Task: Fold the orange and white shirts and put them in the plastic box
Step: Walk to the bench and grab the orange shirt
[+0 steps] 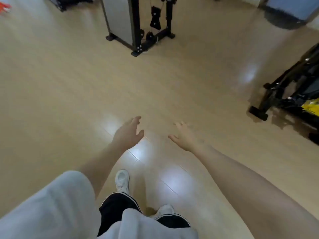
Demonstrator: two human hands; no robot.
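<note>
Neither shirt nor the plastic box can be made out in this view. My left hand [129, 132] hangs out in front of me over the wooden floor, fingers relaxed and spread, holding nothing. My right hand [185, 136] is beside it, a little to the right, also empty with straight fingers, slightly blurred. Both are above bare floor. A small orange-red scrap [4, 7] shows at the far top left edge; what it is I cannot tell.
A grey panel on a black metal stand [138, 31] rises ahead at centre top. Another black frame with a yellow part [293, 94] stands at the right. A dark round base [284, 19] sits at top right. My white shoes [122, 180] are below.
</note>
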